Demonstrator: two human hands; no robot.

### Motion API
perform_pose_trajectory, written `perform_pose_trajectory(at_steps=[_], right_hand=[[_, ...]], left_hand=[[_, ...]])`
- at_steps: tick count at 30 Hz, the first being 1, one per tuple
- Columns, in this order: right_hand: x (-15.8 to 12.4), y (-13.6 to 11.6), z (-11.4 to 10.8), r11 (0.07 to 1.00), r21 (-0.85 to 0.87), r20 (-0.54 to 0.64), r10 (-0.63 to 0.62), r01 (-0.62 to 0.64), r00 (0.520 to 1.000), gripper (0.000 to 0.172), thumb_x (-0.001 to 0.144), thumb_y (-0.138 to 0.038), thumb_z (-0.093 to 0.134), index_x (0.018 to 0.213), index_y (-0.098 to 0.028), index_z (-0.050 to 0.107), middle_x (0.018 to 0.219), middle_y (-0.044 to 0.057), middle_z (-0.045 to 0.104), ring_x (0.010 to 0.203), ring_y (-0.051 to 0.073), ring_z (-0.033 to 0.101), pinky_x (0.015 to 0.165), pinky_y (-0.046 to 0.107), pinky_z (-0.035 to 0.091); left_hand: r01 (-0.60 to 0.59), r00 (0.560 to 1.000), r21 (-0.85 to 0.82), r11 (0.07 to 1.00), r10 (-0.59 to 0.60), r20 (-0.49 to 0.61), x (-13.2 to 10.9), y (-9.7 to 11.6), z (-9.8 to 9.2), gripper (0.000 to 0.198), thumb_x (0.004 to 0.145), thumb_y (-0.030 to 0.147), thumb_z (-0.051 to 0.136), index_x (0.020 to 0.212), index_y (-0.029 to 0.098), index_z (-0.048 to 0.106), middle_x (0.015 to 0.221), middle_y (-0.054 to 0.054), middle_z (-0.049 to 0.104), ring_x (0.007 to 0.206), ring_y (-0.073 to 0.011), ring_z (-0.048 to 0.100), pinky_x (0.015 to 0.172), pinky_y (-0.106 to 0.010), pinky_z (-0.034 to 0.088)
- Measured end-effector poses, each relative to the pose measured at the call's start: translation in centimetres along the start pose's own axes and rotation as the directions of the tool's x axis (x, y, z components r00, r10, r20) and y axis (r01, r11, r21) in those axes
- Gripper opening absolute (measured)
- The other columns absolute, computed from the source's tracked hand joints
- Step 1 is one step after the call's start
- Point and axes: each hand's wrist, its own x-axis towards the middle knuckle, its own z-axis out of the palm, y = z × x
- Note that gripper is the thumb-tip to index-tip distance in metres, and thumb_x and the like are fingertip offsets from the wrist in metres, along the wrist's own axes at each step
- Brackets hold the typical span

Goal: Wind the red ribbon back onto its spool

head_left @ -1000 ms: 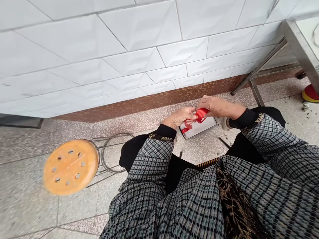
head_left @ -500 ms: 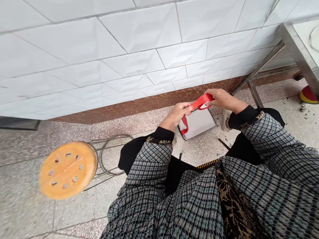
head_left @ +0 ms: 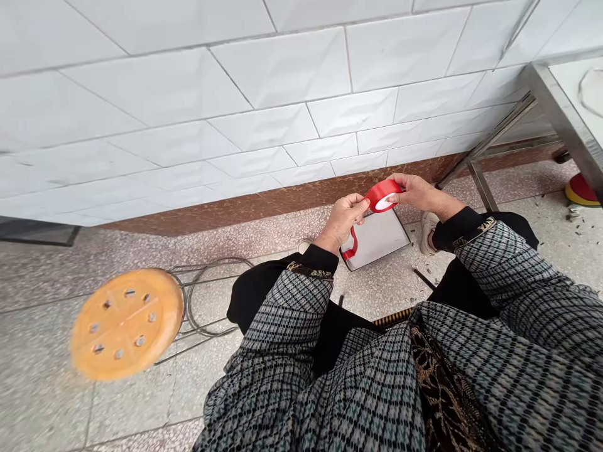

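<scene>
A roll of red tape [head_left: 385,194] is held up in front of me by my right hand [head_left: 417,193], fingers closed on its rim. My left hand [head_left: 343,221] pinches the loose end of the tape [head_left: 350,246], which hangs down in a short red strip below the fingers. Both hands are raised over a flat white box [head_left: 379,238] that lies on the floor by the wall. My sleeves are checked grey with black cuffs.
An orange round stool [head_left: 125,323] with a wire frame stands on the floor at the left. A metal table leg [head_left: 478,176] and table edge are at the right. A white tiled wall runs close ahead. Small debris lies on the speckled floor.
Both hands have lifted the tape roll off the white box and drawn apart, pulling a short strip of tape free between them. The view has shifted slightly.
</scene>
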Motion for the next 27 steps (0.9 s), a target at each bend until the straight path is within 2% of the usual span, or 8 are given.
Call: perform_pose_trajectory(at_steps=[4,7,12,14,18,24,27], right_hand=[[-0.1,-0.3,0.2,0.993,0.121,-0.007,-0.005,0.006,1.0,0.042,0.069,-0.034,0.089,0.102,-0.02,0.068,0.093,0.001,0.072,0.088,0.02,0.066,0.084,0.037,0.055],[-0.3,-0.7,0.5,0.968,0.251,0.029,-0.015,0.008,0.999,0.051,0.065,-0.041,0.095,0.104,-0.021,0.069,0.097,0.002,0.075,0.091,0.02,0.068,0.083,0.035,0.057],[-0.2,-0.2,1.3,0.908,0.418,0.036,0.01,-0.024,0.999,0.062,0.061,-0.052,0.1,0.107,-0.023,0.07,0.092,-0.001,0.074,0.079,0.016,0.066,0.068,0.027,0.055],[0.0,0.3,1.7,0.899,0.435,0.023,0.034,-0.04,0.999,0.061,0.062,-0.053,0.1,0.105,-0.023,0.07,0.086,-0.002,0.073,0.074,0.014,0.064,0.061,0.025,0.053],[0.2,0.9,2.5,0.883,0.467,-0.017,0.065,-0.049,0.998,0.059,0.063,-0.053,0.099,0.102,-0.022,0.069,0.083,-0.002,0.071,0.069,0.013,0.061,0.054,0.024,0.051],[0.2,0.5,3.3,0.865,0.495,-0.079,0.132,-0.076,0.988,0.045,0.071,-0.042,0.093,0.102,-0.021,0.067,0.091,0.004,0.072,0.077,0.017,0.065,0.06,0.028,0.06],[0.0,0.4,3.8,0.885,0.452,-0.107,0.18,-0.114,0.978,0.041,0.075,-0.034,0.084,0.109,-0.022,0.065,0.103,0.008,0.073,0.086,0.021,0.069,0.067,0.035,0.065]], left_hand=[[-0.004,1.0,-0.107,0.994,0.006,0.023,-0.1,0.2,0.2,0.033,0.079,0.034,0.088,0.099,0.022,0.065,0.053,0.012,0.042,0.043,-0.0048,0.031,0.049,-0.022,0.028],[0.032,0.996,-0.15,0.988,-0.019,0.087,-0.1,0.3,0.1,0.04,0.082,0.035,0.088,0.115,0.023,0.069,0.051,0.012,0.041,0.043,-0.0057,0.032,0.05,-0.024,0.029],[0.039,0.988,-0.211,0.977,-0.006,0.152,0.0,0.4,0.1,0.044,0.08,0.044,0.092,0.112,0.023,0.071,0.048,0.013,0.039,0.042,-0.0054,0.028,0.05,-0.024,0.028],[0.048,0.987,-0.204,0.978,-0.014,0.162,0.0,0.4,0.1,0.042,0.084,0.048,0.089,0.111,0.022,0.071,0.046,0.013,0.037,0.042,-0.0056,0.027,0.051,-0.024,0.03],[0.076,0.986,-0.204,0.976,-0.043,0.16,0.0,0.1,0.4,0.039,0.089,0.055,0.082,0.097,0.021,0.066,0.045,0.013,0.034,0.042,-0.0056,0.027,0.052,-0.023,0.032],[0.041,0.999,-0.301,0.953,-0.035,0.028,0.1,-0.5,1.2,0.035,0.093,0.054,0.079,0.096,0.023,0.062,0.047,0.013,0.031,0.043,-0.006,0.023,0.05,-0.022,0.031],[0.05,0.998,-0.316,0.948,-0.06,-0.023,0.1,-0.6,1.5,0.033,0.094,0.051,0.079,0.096,0.023,0.062,0.048,0.014,0.029,0.043,-0.006,0.024,0.051,-0.022,0.034]])
